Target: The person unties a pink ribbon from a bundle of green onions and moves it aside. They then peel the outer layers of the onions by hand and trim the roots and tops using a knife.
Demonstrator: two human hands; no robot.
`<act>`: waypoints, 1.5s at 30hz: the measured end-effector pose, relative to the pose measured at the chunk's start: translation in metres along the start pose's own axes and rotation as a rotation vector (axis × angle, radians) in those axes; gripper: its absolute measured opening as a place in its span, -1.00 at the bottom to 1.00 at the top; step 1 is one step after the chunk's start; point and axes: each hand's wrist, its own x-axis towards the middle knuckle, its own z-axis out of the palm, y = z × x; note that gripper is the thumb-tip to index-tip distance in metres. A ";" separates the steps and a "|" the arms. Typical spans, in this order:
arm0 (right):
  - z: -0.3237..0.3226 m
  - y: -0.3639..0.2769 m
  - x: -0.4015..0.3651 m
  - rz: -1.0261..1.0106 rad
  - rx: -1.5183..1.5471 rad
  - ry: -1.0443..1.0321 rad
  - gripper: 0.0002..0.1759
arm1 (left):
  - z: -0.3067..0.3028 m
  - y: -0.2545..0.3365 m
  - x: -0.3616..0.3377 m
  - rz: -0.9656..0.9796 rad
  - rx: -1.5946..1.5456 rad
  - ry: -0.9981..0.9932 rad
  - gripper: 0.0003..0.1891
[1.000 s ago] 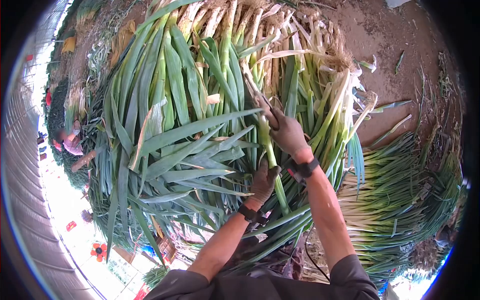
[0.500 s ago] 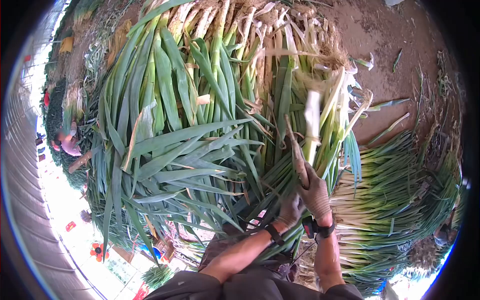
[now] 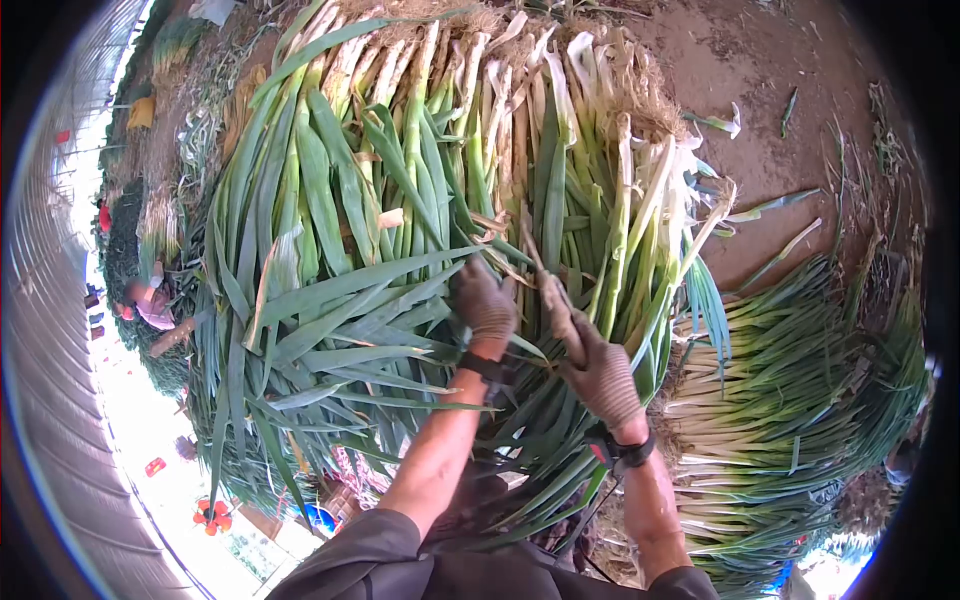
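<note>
A large heap of leeks (image 3: 420, 160) fills the middle of the view, white root ends at the far side and green leaves toward me. My gloved left hand (image 3: 487, 303) reaches in among the leaves, left of centre; its fingers are blurred and partly covered by foliage. My gloved right hand (image 3: 603, 378) is closed around a narrow tool (image 3: 558, 312) with a pale wrapped handle, its thin end pointing up and to the left over the heap. Just beyond that hand, a leek with a pale stem (image 3: 620, 215) lies along the right side of the heap.
Trimmed leeks (image 3: 750, 420) lie in rows at the right, beside brown soil (image 3: 770, 60) with scattered leaves. At far left a person (image 3: 152, 300) is near more leeks. A ribbed wall (image 3: 60, 400) curves along the left edge.
My left hand has moved from beside the right hand up and left into the leaves. My right hand has shifted slightly left and down with the tool. The blurred pale stem now lies still on the heap.
</note>
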 end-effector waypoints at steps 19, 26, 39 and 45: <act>0.013 0.014 -0.008 0.018 0.132 0.139 -0.28 | 0.013 -0.009 -0.004 0.056 -0.382 -0.092 -0.66; 0.006 -0.005 -0.048 0.133 0.167 0.142 -0.29 | -0.032 0.005 -0.149 0.143 -0.634 -0.427 -0.37; -0.001 -0.003 -0.141 0.312 -0.077 -0.110 -0.22 | -0.044 -0.066 -0.208 -0.147 -1.335 -0.809 -0.31; 0.020 0.002 -0.125 0.255 -0.113 -0.075 -0.24 | -0.047 -0.070 -0.204 -0.157 -1.256 -0.798 -0.61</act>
